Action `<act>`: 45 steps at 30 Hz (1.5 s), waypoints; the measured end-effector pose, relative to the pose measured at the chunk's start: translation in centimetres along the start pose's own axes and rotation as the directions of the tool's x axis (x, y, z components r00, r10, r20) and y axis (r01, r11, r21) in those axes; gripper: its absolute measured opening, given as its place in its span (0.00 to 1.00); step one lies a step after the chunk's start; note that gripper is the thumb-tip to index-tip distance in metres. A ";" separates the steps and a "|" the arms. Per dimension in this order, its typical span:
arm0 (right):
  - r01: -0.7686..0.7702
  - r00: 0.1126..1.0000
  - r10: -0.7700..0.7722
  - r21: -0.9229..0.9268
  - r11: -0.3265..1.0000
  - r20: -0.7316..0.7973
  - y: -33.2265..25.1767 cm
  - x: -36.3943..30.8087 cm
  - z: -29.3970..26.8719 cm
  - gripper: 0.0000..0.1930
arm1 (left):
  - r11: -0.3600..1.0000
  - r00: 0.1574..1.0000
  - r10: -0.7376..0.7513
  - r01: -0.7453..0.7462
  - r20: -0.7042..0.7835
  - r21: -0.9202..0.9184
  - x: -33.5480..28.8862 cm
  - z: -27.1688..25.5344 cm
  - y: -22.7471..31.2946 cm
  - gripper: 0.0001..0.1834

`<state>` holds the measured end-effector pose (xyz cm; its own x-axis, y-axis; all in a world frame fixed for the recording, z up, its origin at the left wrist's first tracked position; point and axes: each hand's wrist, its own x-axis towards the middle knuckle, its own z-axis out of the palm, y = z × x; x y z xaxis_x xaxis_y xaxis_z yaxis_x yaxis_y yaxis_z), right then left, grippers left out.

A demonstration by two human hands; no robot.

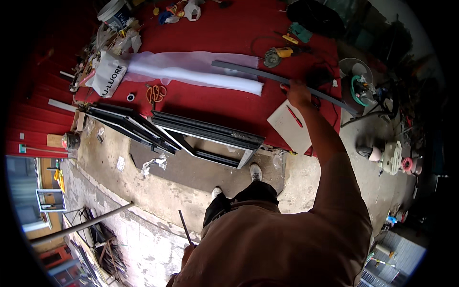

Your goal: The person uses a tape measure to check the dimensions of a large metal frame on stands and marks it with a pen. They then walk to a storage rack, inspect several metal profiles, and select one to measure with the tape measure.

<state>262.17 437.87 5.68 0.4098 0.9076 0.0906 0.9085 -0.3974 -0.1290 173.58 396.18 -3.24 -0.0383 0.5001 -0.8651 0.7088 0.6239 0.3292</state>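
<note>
My right hand reaches over the red-covered table, closed, beside a long grey bar. A red-and-black piece shows at its fingers; what they hold is partly hidden. Below the hand lies a pale notepad or board with a red pen on it. Low in the view, beside my body, my left hand is closed on a thin dark strip, which points upward. Black-framed window sashes lean against the table's near edge.
Translucent sheeting with a white roll lies across the table. Orange-handled scissors and a yellow angle grinder rest there too. A bucket stands far left. A pole crosses the lower left. A fan-like appliance stands right.
</note>
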 end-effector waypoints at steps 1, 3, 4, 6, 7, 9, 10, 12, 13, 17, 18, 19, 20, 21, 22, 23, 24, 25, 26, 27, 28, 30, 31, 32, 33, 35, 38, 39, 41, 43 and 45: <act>0.020 1.000 -0.019 -0.045 0.999 0.014 -0.2 1.9 -0.9 0.16 | 0.997 0.997 -0.077 0.077 -0.011 -0.002 -1.8 3.1 0.4 0.27; 0.116 0.992 -0.106 -0.164 0.980 0.065 3.1 4.8 1.2 0.14 | 0.977 0.977 -0.212 0.212 -0.027 -0.014 -3.8 7.1 2.3 0.27; 0.199 0.973 -0.167 -0.208 0.958 0.158 4.6 5.9 2.1 0.13 | 0.962 0.961 -0.274 0.274 -0.038 -0.025 -4.4 8.6 3.4 0.27; 0.313 0.913 -0.216 -0.253 0.915 0.347 6.0 7.2 3.0 0.12 | 0.925 0.924 -0.380 0.377 -0.053 -0.054 -4.9 10.6 5.6 0.28; 0.296 0.875 -0.180 -0.203 0.933 0.449 5.4 8.1 2.3 0.16 | 0.903 0.903 -0.425 0.419 -0.062 -0.097 -5.0 11.4 7.1 0.28; 0.234 0.884 -0.141 -0.161 0.959 0.446 6.4 8.5 2.9 0.21 | 0.861 0.874 -0.477 0.445 -0.088 -0.245 -4.4 9.9 11.0 0.28; 0.270 0.871 -0.157 -0.185 0.945 0.466 6.4 8.7 2.8 0.18 | 0.833 0.883 -0.453 0.370 -0.122 -0.412 -4.2 9.0 12.6 0.27; 0.282 0.858 -0.165 -0.177 0.943 0.487 4.8 8.5 1.3 0.15 | 0.738 0.865 -0.488 0.334 -0.120 -0.586 -2.2 8.1 10.5 0.27; 0.265 0.856 -0.195 -0.083 0.961 0.478 5.1 9.0 3.4 0.16 | 0.692 0.845 -0.514 0.307 -0.148 -0.653 -3.1 8.1 9.9 0.27; 0.185 0.938 -0.229 0.185 0.965 0.261 8.0 7.4 5.0 0.21 | 0.686 0.843 -0.509 0.274 -0.175 -0.674 -3.1 7.8 7.9 0.27; 0.264 0.946 -0.277 0.092 0.960 0.172 10.6 7.4 5.6 0.22 | 0.680 0.847 -0.509 0.286 -0.153 -0.675 -2.9 8.5 6.8 0.27; 0.347 0.935 -0.344 -0.026 0.937 0.086 11.9 6.9 5.3 0.22 | 0.668 0.847 -0.516 0.303 -0.130 -0.680 -3.0 10.0 5.4 0.27; 0.407 0.912 -0.411 -0.148 0.902 0.001 12.2 6.6 4.6 0.21 | 0.647 0.827 -0.555 0.366 -0.085 -0.669 -2.8 11.1 4.4 0.28; 0.299 0.954 -0.298 -0.088 0.950 0.023 10.9 6.5 3.4 0.21 | 0.622 0.798 -0.600 0.426 -0.050 -0.657 -3.0 12.4 3.4 0.28; 0.188 0.981 -0.186 -0.029 0.982 0.062 8.9 6.0 1.8 0.21 | 0.660 0.811 -0.584 0.448 -0.036 -0.603 -3.2 13.6 1.5 0.29; 0.161 0.987 -0.161 -0.041 0.986 -0.006 7.3 5.3 0.2 0.22 | 0.698 0.815 -0.579 0.474 -0.034 -0.537 -2.6 13.7 1.0 0.30; 0.131 0.988 -0.134 -0.045 0.990 -0.075 5.4 4.3 -1.5 0.22 | 0.733 0.818 -0.575 0.495 -0.036 -0.467 -1.8 13.3 0.4 0.30; 0.151 0.985 -0.156 -0.066 0.986 -0.078 2.7 3.3 -3.3 0.22 | 0.760 0.817 -0.575 0.516 -0.039 -0.396 -1.3 12.7 -0.1 0.30; 0.169 0.980 -0.177 -0.088 0.982 -0.087 -0.3 2.1 -5.4 0.23 | 0.765 0.828 -0.559 0.502 -0.029 -0.404 -0.2 11.6 -0.7 0.29; 0.191 0.976 -0.200 -0.106 0.976 -0.090 -4.6 0.8 -7.8 0.23 | 0.826 0.853 -0.518 0.479 -0.064 -0.297 1.1 10.4 -1.5 0.29; 0.224 0.974 -0.226 -0.050 0.973 -0.030 -9.5 -0.3 -10.2 0.24 | 0.825 0.878 -0.475 0.424 -0.053 -0.373 2.2 9.1 -2.3 0.29; 0.304 0.953 -0.304 -0.010 0.953 0.003 -20.9 -3.0 -14.8 0.25 | 0.809 0.919 -0.390 0.315 -0.053 -0.497 6.1 4.7 -3.5 0.29; 0.354 0.935 -0.354 -0.004 0.935 -0.020 -25.3 -4.2 -15.5 0.26 | 0.799 0.931 -0.358 0.266 -0.072 -0.539 8.1 1.4 -4.0 0.29; 0.460 0.879 -0.466 -0.075 0.885 -0.103 -29.3 -5.2 -15.7 0.26 | 0.800 0.933 -0.350 0.253 -0.082 -0.544 9.3 -2.2 -3.6 0.28; 0.372 0.926 -0.370 -0.015 0.928 0.069 -35.0 -6.8 -17.3 0.25 | 0.810 0.935 -0.342 0.244 -0.092 -0.534 10.1 -7.5 -2.3 0.27; 0.340 0.883 -0.412 0.298 0.892 0.226 -46.9 -10.0 -20.3 0.25 | 0.743 0.935 -0.315 0.135 -0.164 -0.656 11.3 -15.1 -2.7 0.28; 0.104 0.758 -0.499 0.679 0.727 0.419 -58.9 -13.0 -18.1 0.12 | 0.709 0.922 -0.268 -0.009 -0.280 -0.705 12.1 -25.9 -4.0 0.30; 0.054 0.684 -0.551 0.721 0.691 0.478 -61.8 -13.7 -16.5 0.11 | 0.751 0.896 -0.250 -0.060 -0.368 -0.657 13.3 -28.5 -5.6 0.30; 0.019 0.580 -0.591 0.716 0.697 0.560 -67.0 -15.5 -14.0 0.13 | 0.802 0.868 -0.221 -0.097 -0.444 -0.590 13.3 -34.8 -5.3 0.30; -0.051 0.508 -0.645 0.768 0.639 0.571 -69.8 -16.9 -8.7 0.10 | 0.853 0.837 -0.197 -0.110 -0.510 -0.510 14.1 -39.4 -5.2 0.30; -0.114 0.367 -0.699 0.775 0.621 0.614 -74.1 -17.9 -5.9 0.08 | 0.857 0.825 -0.187 -0.127 -0.533 -0.499 14.2 -42.3 -5.0 0.28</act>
<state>188.02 450.31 19.45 -0.5341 0.6937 -0.4832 0.4548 -0.2460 -0.8559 139.69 425.52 -1.16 -0.5395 0.6158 -0.5742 0.2612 0.7708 0.5811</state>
